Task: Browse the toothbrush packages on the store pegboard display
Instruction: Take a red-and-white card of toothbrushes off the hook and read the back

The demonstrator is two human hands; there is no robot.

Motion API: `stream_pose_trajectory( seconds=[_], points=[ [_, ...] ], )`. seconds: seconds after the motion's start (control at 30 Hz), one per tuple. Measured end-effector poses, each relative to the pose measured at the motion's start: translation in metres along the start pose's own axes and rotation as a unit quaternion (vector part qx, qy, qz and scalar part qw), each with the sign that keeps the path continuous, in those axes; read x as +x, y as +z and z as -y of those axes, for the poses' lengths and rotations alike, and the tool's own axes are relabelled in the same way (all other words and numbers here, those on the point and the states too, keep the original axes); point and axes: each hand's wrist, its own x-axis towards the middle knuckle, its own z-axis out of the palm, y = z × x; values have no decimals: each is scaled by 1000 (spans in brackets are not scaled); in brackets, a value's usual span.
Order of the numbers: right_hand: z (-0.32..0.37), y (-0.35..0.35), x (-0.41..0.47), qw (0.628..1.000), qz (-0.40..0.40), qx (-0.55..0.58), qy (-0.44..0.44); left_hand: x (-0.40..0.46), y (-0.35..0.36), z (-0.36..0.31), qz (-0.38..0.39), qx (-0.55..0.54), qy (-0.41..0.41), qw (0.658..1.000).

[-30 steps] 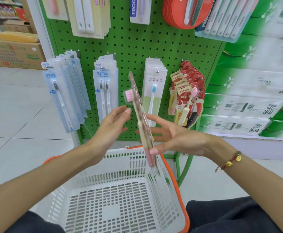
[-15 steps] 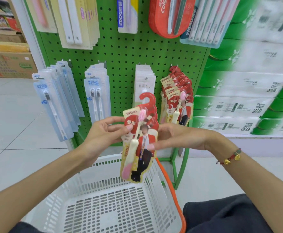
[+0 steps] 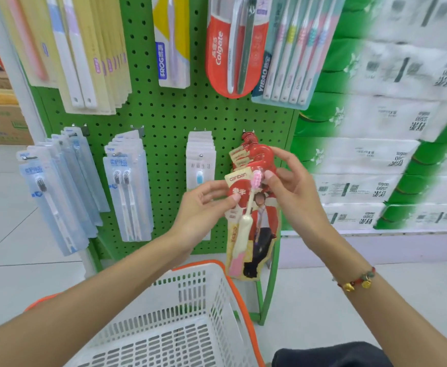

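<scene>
Held package: a red-and-cream die-cut cardboard toothbrush package (image 3: pixel 251 221) with a pink-bristled, cream-handled brush, at centre right of the frame, upright, in front of the lower right of the board.
Left hand: the left hand (image 3: pixel 204 207) pinches the package's left edge, thumb on the printed front.
Right hand: the right hand (image 3: pixel 294 186) grips the package's upper right, by the red hook-shaped top; fingertips curl round it near the bristles.
Peg row behind: a stack of matching red packages (image 3: pixel 246 152) hangs just behind the held one; whether its top is on the peg is hard to tell.
Board: a green perforated metal pegboard (image 3: pixel 164 112) fills the middle of the frame.
Other stock: pale blue clear-plastic toothbrush packs (image 3: pixel 58 197) at lower left; a red oval Colgate twin-brush card (image 3: pixel 225 56) at upper centre.
Basket: a white slatted plastic shopping basket with an orange rim (image 3: pixel 180 321) at bottom centre, below both forearms.
Right side: blurred green-and-white wrapped tissue packs (image 3: pixel 376 144) stacked beside the board.
</scene>
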Motion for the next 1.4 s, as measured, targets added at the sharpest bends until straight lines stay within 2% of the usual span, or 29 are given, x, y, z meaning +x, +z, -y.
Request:
stream_pose_trajectory(
  seconds=[0.13, 0.2, 0.3, 0.37, 0.47, 0.53, 0.63, 0.77, 0.87, 0.97, 1.1, 1.27, 1.4],
  points=[
    [3, -44, 21, 996, -57, 8, 68, 30, 15, -27, 4, 50, 39, 998],
    [-3, -65, 34, 994, -53, -8, 97, 51, 18, -41, 7, 168, 77, 983],
    [-17, -86, 51, 990, -20, -64, 126, 79, 21, -55, 35, 367, 140, 919],
    [-30, -95, 65, 986, -14, -108, 123, 96, 24, -59, 42, 446, 168, 878],
    [-49, -100, 93, 981, -5, -159, 115, 119, 33, -63, 41, 570, 187, 799],
    [-61, -96, 111, 976, 20, -195, 98, 135, 35, -63, 30, 604, 184, 775],
    [-79, -83, 129, 969, 67, -233, 54, 156, 33, -58, 30, 603, 170, 778],
    [-102, -67, 145, 950, 85, -300, -20, 172, 29, -49, 39, 567, 141, 810],
    [-110, -58, 149, 959, 103, -261, -38, 174, 27, -47, 42, 552, 133, 822],
    [-115, -50, 150, 966, 119, -221, -63, 175, 26, -52, 53, 567, 131, 811],
    [-123, -41, 149, 975, 156, -149, -46, 177, 27, -54, 65, 582, 126, 801],
    [-135, -41, 142, 983, 169, -69, -14, 176, 24, -54, 76, 561, 111, 817],
    [-142, -45, 146, 982, 167, -91, -7, 182, 20, -59, 86, 547, 96, 827]
  ],
)
